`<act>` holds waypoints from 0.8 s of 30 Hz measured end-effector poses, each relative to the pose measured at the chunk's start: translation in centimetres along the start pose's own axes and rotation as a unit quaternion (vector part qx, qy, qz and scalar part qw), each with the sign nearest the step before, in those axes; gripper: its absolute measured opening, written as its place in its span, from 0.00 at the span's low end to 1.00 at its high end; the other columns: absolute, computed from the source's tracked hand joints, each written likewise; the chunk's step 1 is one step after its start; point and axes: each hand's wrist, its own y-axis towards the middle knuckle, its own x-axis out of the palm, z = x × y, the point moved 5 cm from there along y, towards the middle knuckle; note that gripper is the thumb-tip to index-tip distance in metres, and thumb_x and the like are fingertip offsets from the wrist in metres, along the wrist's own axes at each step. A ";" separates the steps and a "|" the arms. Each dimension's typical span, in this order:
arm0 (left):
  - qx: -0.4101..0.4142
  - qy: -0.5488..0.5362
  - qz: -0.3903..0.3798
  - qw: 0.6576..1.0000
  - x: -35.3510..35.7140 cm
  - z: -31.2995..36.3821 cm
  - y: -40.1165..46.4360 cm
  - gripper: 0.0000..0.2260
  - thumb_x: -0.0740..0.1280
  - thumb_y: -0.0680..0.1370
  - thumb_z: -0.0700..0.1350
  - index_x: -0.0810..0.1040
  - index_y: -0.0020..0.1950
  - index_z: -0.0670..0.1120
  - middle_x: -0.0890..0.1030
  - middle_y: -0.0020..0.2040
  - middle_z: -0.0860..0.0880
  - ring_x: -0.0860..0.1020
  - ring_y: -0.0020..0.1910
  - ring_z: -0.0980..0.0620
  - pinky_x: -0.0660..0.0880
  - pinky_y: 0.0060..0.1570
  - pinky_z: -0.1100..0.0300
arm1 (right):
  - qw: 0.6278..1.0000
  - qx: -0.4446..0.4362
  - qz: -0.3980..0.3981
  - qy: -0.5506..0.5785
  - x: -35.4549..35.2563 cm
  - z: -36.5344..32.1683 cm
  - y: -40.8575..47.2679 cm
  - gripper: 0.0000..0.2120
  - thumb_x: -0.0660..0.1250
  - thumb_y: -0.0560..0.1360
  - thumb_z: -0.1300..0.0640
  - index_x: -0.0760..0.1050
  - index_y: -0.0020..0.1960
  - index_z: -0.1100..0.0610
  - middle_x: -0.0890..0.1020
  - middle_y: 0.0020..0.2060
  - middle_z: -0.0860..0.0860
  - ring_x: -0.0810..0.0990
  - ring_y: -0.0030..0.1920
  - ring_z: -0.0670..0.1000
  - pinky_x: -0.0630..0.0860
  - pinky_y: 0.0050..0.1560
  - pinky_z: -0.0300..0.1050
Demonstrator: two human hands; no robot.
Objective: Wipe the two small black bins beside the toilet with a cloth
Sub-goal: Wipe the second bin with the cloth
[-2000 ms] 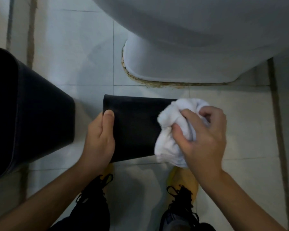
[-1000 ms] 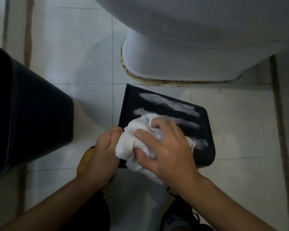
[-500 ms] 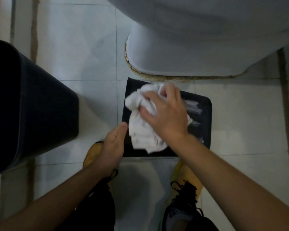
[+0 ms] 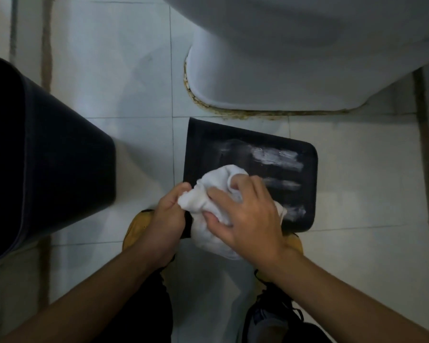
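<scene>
Black plastic, head view: small bin (image 4: 248, 154) lies tipped on the tiled floor (image 4: 357, 169), just in front of the toilet base (image 4: 258, 78); a broad flat face points up at the camera.
Long axis: runs left to right across the frame, roughly parallel to the toilet base seam.
Streaks: pale wet smears sit on the right half of the upturned face, away from the cloth.
Cloth: white cloth (image 4: 208, 194) bunched on the near left part of that face, spilling over the near edge.
Right hand: right hand (image 4: 245, 214) on top of the cloth, fingers curled into it, pressing it onto the bin.
Left hand: left hand (image 4: 166, 219) at the bin's near left corner, fingers curled over the edge; thumb tip touches the cloth.
Direction to unwiped area: from the right hand, the streaked part lies to the right and slightly away, toward the toilet; right hand is the nearer one, a judgement.
Second bin: larger-looking black bin (image 4: 47, 157) stands upright at far left, well apart from both hands, untouched now.
Shoes: yellow-toed shoes (image 4: 139, 224) just under the near edge.
</scene>
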 end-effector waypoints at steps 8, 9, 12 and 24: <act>-0.019 -0.031 0.035 0.999 0.4 -0.4 0.6 0.15 0.55 0.84 0.49 0.80 0.59 0.46 0.85 0.55 0.48 0.83 0.54 0.51 0.77 0.51 0.61 | 0.980 0.190 0.042 -0.044 0.3 5.8 11.0 0.17 0.65 0.76 0.42 0.78 0.59 0.51 0.74 0.60 0.59 0.74 0.54 0.58 0.76 0.50 0.51; -0.018 -0.026 0.039 0.999 0.5 -0.4 0.7 0.15 0.55 0.84 0.49 0.80 0.58 0.46 0.85 0.54 0.49 0.83 0.54 0.51 0.77 0.51 0.61 | 0.977 0.202 0.041 -0.050 0.1 6.2 11.3 0.17 0.65 0.77 0.42 0.78 0.59 0.52 0.74 0.61 0.59 0.74 0.56 0.58 0.76 0.52 0.52; -0.013 -0.020 0.053 0.998 0.4 -0.1 0.8 0.15 0.56 0.84 0.48 0.80 0.54 0.44 0.85 0.50 0.46 0.83 0.51 0.47 0.78 0.47 0.59 | 0.989 0.138 0.036 -0.037 -0.3 4.3 8.1 0.18 0.63 0.77 0.41 0.76 0.62 0.49 0.73 0.56 0.57 0.72 0.52 0.56 0.75 0.48 0.50; -0.044 -0.075 0.071 0.994 0.5 -0.8 0.7 0.16 0.56 0.84 0.50 0.81 0.57 0.45 0.85 0.52 0.45 0.83 0.54 0.46 0.78 0.56 0.52 | 0.984 0.169 0.048 -0.023 -0.7 6.0 4.4 0.17 0.66 0.75 0.42 0.78 0.58 0.49 0.72 0.51 0.55 0.70 0.50 0.56 0.74 0.46 0.51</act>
